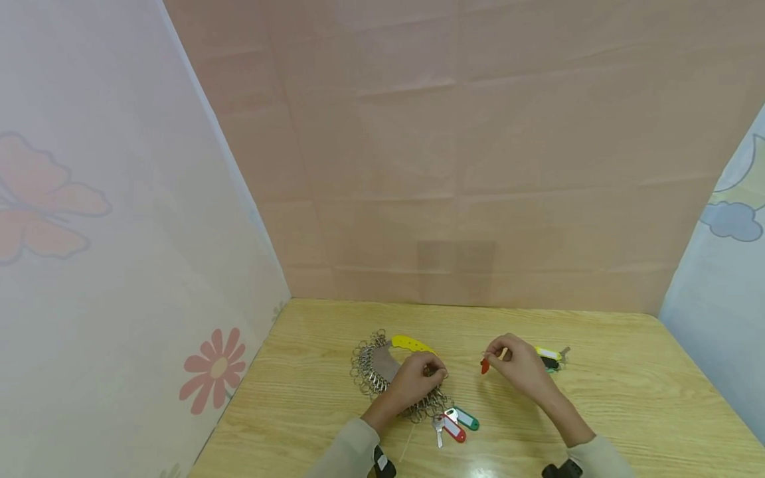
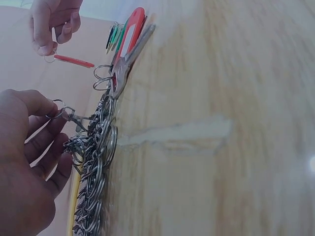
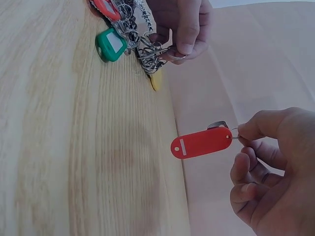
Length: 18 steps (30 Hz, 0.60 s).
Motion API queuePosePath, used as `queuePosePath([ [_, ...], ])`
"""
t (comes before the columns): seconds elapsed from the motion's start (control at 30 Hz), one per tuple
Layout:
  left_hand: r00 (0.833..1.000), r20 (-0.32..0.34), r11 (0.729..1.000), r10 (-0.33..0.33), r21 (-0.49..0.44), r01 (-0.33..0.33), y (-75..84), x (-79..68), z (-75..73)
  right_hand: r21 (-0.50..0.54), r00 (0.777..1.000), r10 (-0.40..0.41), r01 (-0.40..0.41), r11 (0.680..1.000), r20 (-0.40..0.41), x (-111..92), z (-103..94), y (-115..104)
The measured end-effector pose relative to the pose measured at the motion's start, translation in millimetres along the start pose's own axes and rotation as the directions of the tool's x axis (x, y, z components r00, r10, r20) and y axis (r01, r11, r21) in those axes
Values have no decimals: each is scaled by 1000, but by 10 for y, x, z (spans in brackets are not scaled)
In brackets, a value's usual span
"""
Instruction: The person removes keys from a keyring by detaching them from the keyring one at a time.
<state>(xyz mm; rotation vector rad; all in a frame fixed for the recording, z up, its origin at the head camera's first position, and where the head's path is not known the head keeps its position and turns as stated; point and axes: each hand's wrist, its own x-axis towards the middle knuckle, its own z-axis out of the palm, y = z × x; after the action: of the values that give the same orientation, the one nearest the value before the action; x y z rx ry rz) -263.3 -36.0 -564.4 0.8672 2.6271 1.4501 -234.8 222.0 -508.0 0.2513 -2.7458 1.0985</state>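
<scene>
My left hand (image 1: pixel 415 380) pinches a small metal split ring (image 2: pixel 62 109) between thumb and finger. That ring hangs from a clasp on a large key holder, which has a yellow handle (image 1: pixel 411 343), a brownish plate and a fringe of metal rings and clasps (image 1: pixel 375 378). Apart from it on the right, my right hand (image 1: pixel 521 366) pinches the ring of a red key tag (image 3: pixel 204 143) held above the table. Part of a metal key (image 3: pixel 217 125) shows behind this tag. By the holder's near end lie a red-tagged key (image 1: pixel 439 431) and a green key tag (image 1: pixel 466 418).
Beyond my right hand lie more keys with a yellow tag (image 1: pixel 548 354) and a black tag (image 1: pixel 550 364), partly hidden by the hand. The wooden table (image 1: pixel 633 398) meets a brown paper backdrop (image 1: pixel 370 285) at the back. A patterned wall (image 1: pixel 149 265) stands on the left.
</scene>
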Motion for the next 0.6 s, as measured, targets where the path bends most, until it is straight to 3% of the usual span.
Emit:
queuePosePath([
  [0.6,999,-35,999,15,49,-13,-9,-10,-29,-11,999,-23,23,1000,-32,-9,-176,82],
])
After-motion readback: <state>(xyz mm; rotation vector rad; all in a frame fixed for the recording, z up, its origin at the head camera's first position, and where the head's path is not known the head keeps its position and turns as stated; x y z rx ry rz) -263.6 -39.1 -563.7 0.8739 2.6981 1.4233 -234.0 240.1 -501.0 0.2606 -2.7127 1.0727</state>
